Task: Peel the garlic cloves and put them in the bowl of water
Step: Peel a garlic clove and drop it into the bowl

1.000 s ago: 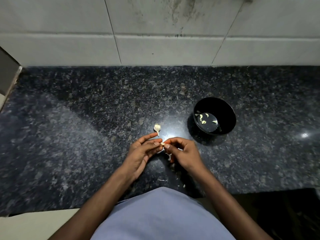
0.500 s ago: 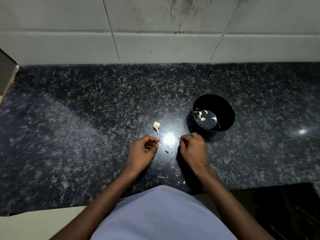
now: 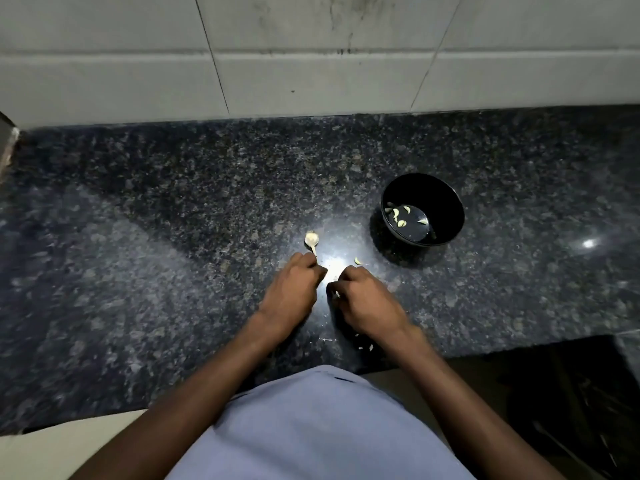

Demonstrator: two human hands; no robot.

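Granite counter fills mid-frame; black bowl sits right of centre. Both curled hands rest below it: left hand, right hand, contents hidden. Peeled clove lies just above right knuckles, nearer that hand.

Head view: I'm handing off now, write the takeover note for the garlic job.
Left hand: curled on the granite counter, fingertips at the garlic stalk remnant; contents hidden.
Right hand: curled beside it, something pale at the fingertips, unclear.
Black bowl: water, several peeled cloves inside.
One loose clove on the counter between right hand and bowl.
Skin scraps near the counter edge.
Left: bowl the loose clove; check the remnant.
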